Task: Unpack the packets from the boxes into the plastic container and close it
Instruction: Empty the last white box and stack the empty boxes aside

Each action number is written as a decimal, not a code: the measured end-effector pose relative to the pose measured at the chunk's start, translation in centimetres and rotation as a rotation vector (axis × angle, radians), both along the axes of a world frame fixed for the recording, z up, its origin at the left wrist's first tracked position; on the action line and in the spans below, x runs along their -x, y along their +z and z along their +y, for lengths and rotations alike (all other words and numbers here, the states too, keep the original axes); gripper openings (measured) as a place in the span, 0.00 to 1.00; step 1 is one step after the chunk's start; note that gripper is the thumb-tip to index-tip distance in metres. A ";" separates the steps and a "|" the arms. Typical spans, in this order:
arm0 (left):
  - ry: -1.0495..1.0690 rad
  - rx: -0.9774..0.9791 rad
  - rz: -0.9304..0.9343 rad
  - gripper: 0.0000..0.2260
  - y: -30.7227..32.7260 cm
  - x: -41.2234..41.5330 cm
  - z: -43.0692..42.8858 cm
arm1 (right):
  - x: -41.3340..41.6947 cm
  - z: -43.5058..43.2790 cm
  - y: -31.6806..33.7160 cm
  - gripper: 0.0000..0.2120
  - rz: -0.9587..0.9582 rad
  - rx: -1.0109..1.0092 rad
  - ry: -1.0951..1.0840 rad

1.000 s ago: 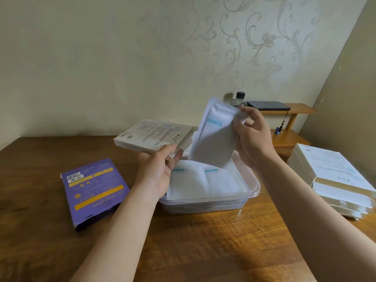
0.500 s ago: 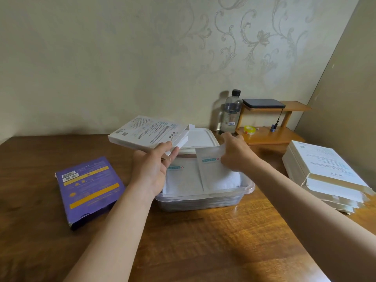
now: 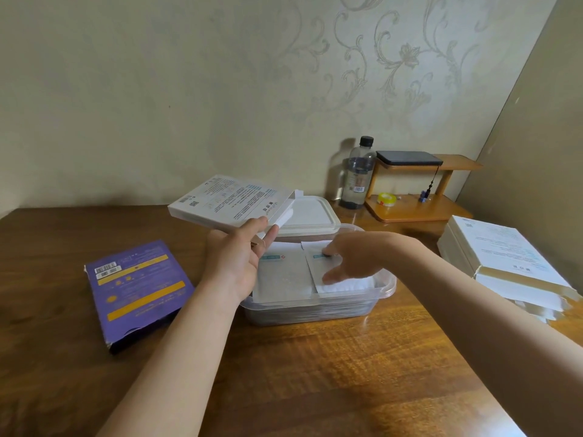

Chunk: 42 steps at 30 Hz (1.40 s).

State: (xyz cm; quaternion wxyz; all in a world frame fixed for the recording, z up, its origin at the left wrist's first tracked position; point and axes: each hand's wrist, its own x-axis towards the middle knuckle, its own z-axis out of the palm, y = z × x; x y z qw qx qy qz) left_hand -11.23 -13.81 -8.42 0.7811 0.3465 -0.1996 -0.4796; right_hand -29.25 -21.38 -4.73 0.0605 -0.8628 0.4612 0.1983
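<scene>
The right grip rests loose, spread fingers on a flat white packet lying atop others in the clear plastic container. The left grip grasps a white cardboard box above the container's left rim. Glossy wooden worktop; scroll-patterned wallpaper behind.

we lose left hand fingers under white box | its print unreadable | box stack at 3 o'clock cropped
</scene>
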 end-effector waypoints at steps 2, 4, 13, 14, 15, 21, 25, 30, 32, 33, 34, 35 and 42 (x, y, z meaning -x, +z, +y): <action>-0.002 0.002 -0.003 0.14 0.0 0.0 0.0 | 0.1 -0.1 0.1 0.28 -0.011 -0.009 0.003; 0.002 -0.001 -0.011 0.15 0.0 0.0 0.1 | 0.1 -0.1 0.1 0.28 -0.011 -0.010 -0.001; -0.003 0.008 -0.035 0.15 0.0 0.0 0.2 | 0.2 0.0 0.7 0.47 0.065 -0.040 0.047; -0.005 0.010 -0.036 0.15 0.0 0.0 0.2 | 0.2 0.1 0.5 0.47 0.084 -0.030 0.052; -0.006 0.012 -0.037 0.15 0.0 0.0 0.2 | 0.1 0.1 0.2 0.46 0.097 -0.025 0.057; -0.004 0.014 -0.051 0.15 0.2 0.2 0.4 | -0.1 -0.2 -0.9 0.42 0.114 -0.015 0.065; -0.016 0.012 -0.061 0.15 0.2 0.1 0.5 | -0.1 -0.3 -1.6 0.44 0.105 -0.018 0.023; -0.026 0.011 -0.051 0.15 0.2 0.0 0.5 | -0.2 -0.2 -1.5 0.45 0.099 -0.025 0.010; -0.020 0.011 -0.044 0.15 0.2 0.1 0.5 | -0.2 -0.1 -1.3 0.46 0.104 -0.031 0.009; -0.017 0.010 -0.044 0.15 0.2 0.2 0.5 | -0.3 -0.1 -1.2 0.47 0.110 -0.033 0.013; -0.015 0.011 -0.046 0.15 0.2 0.1 0.5 | -0.3 -0.1 -1.0 0.47 0.120 -0.032 0.020; -0.014 0.011 -0.048 0.15 0.1 0.1 0.5 | -0.3 0.0 -0.7 0.46 0.130 -0.030 0.026; -0.012 -0.021 -0.028 0.13 0.2 0.0 0.4 | -0.7 0.7 1.9 0.44 -0.075 -0.005 0.018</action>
